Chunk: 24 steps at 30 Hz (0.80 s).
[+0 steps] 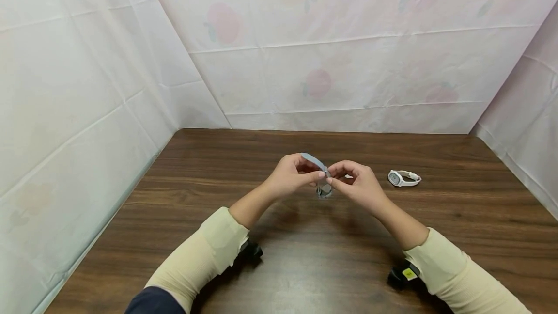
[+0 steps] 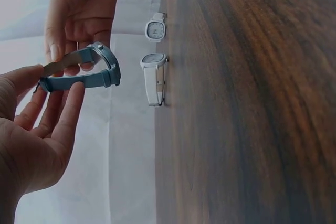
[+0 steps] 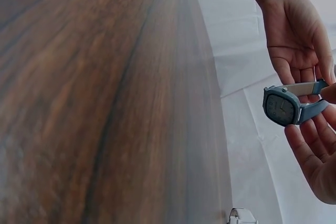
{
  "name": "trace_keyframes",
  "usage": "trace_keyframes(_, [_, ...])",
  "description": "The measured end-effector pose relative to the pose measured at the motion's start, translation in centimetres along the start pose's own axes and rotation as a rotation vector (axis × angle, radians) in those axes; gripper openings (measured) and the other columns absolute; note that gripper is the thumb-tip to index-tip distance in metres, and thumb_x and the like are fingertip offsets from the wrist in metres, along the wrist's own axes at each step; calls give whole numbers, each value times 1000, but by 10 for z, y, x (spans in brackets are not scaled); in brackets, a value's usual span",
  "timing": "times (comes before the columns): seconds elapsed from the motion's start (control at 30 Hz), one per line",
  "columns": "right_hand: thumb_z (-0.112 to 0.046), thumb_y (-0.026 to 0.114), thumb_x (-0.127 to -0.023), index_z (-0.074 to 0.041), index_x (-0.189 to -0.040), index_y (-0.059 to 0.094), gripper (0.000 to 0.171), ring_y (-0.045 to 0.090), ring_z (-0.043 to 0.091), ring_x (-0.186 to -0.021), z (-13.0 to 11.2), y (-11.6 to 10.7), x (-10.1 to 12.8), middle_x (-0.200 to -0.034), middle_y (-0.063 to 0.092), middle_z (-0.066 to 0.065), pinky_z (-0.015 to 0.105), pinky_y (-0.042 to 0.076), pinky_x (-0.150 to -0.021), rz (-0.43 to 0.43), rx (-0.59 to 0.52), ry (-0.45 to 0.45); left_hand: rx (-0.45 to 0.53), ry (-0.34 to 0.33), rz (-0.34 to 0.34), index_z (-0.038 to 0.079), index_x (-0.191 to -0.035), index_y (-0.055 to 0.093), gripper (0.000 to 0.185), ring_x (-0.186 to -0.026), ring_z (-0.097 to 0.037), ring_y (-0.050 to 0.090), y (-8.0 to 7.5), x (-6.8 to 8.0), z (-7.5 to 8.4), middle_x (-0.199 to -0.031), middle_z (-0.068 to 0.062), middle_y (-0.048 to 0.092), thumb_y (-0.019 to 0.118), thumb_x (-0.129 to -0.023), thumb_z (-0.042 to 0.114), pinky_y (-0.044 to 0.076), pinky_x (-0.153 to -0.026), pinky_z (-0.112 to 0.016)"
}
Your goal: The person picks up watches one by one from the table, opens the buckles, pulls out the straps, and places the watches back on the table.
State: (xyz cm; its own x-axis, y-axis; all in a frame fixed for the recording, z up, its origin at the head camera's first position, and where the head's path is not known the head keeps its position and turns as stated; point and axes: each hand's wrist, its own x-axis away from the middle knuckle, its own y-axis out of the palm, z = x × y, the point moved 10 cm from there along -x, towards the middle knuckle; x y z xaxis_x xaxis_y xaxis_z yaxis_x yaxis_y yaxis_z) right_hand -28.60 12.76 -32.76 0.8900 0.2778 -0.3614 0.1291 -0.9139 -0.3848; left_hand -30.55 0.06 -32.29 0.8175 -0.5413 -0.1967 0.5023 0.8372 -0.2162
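A light blue wristwatch (image 1: pixel 314 160) is held up above the table between both hands, its square case hanging below the fingers in the head view. My left hand (image 1: pixel 287 176) pinches the strap between thumb and fingers. From the other side, my right hand (image 1: pixel 362 185) pinches the strap near its end, thumb and fingertips right by the left thumb. In the right wrist view the blue watch (image 3: pixel 281 107) shows its dial, with the strap bent back into a loop. The left wrist view shows a buckle pin at the strap's end, between the fingers.
A white watch (image 1: pixel 403 178) lies on the brown wooden table (image 1: pixel 174 227), right of the right hand. The left wrist view shows a second white watch (image 2: pixel 155 29) close to it. Pale fruit-print curtains (image 1: pixel 305 47) hang behind the table and at its sides.
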Motion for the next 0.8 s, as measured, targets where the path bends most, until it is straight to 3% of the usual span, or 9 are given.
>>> trace_keyframes(0.13, [-6,71,-89,-2,-101,68,13,63,17,-83,0,0,1,-94,67,8,33,56,-72,-10,-6,9,15,8,-14,-3,-104,65,15,-84,-20,64,0,1,0,-95,-12,66,68,-92,5,55,-79,-52])
trace_keyframes(0.27, [-5,71,-89,-4,-100,68,11,63,17,-83,1,-1,2,-93,67,6,36,56,-73,-13,7,10,36,5,-22,-4,-105,64,16,-88,-24,63,0,1,-1,-98,-13,64,66,-93,6,55,-81,-49])
trace_keyframes(0.57, [-3,72,-87,-5,-97,69,11,63,17,-81,0,-3,4,-91,67,5,29,56,-69,-34,33,-11,50,-47,-36,-5,-107,61,18,-87,-24,64,0,4,-4,-98,-13,62,66,-93,5,53,-86,-53])
trace_keyframes(0.8, [0,73,-85,-1,-96,69,11,63,15,-78,3,-6,5,-88,67,7,29,56,-66,-24,48,-18,55,-34,-15,-6,-108,60,18,-86,-20,63,-4,5,-3,-98,-16,61,64,-94,4,56,-83,-45])
